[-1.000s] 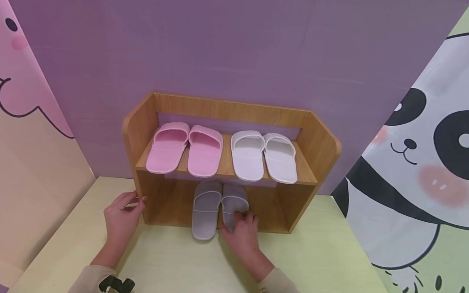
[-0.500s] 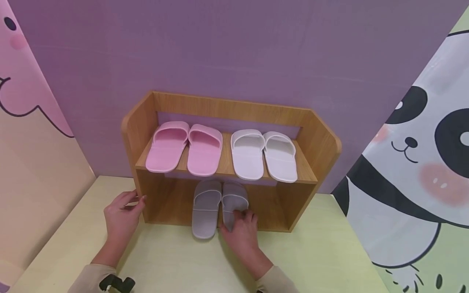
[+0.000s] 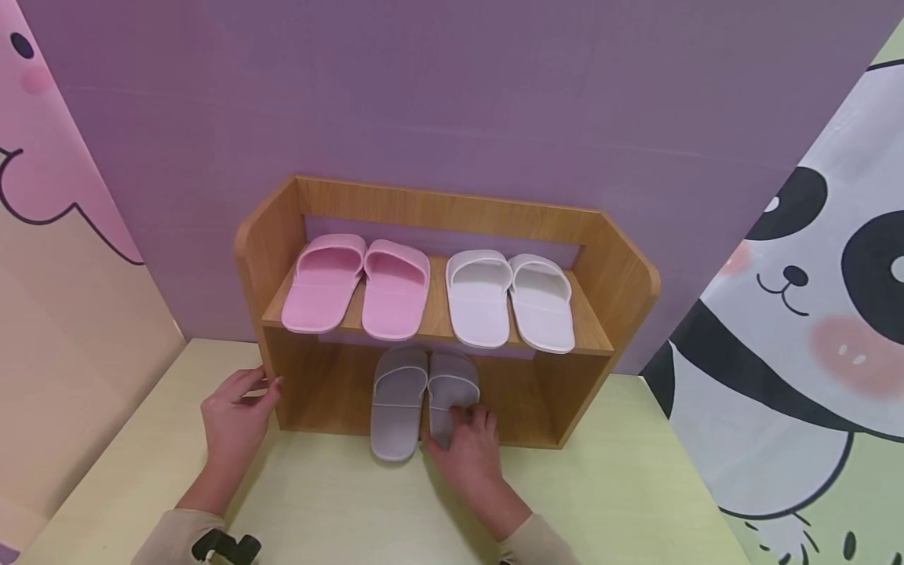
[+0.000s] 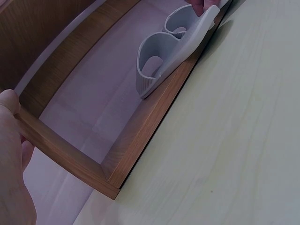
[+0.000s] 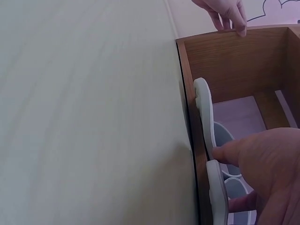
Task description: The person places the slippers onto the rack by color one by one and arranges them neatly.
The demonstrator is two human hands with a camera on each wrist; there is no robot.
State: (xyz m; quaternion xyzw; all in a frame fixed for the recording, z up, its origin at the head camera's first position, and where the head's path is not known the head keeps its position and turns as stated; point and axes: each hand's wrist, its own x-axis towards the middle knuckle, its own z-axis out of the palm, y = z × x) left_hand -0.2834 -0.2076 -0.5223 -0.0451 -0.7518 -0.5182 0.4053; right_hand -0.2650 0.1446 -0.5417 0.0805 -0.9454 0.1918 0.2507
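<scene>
A pair of grey slippers lies side by side on the lower level of a small wooden shoe rack [image 3: 452,200], heels jutting past its front edge. My right hand [image 3: 468,455] grips the right grey slipper [image 3: 452,384] by its heel end, thumb on the side facing the left grey slipper [image 3: 395,424]. In the right wrist view the thumb of the right hand [image 5: 269,173] sits between the two soles, a fingertip over the nearer sole. My left hand [image 3: 233,420] pinches the front edge of the rack's left side panel between thumb and fingers.
Pink slippers [image 3: 321,302] and white slippers [image 3: 479,310] stand in pairs on the upper shelf. The rack rests on a pale wood table [image 3: 614,486], in front of a purple wall [image 3: 452,94]. A panda picture [image 3: 777,377] covers the right-hand wall.
</scene>
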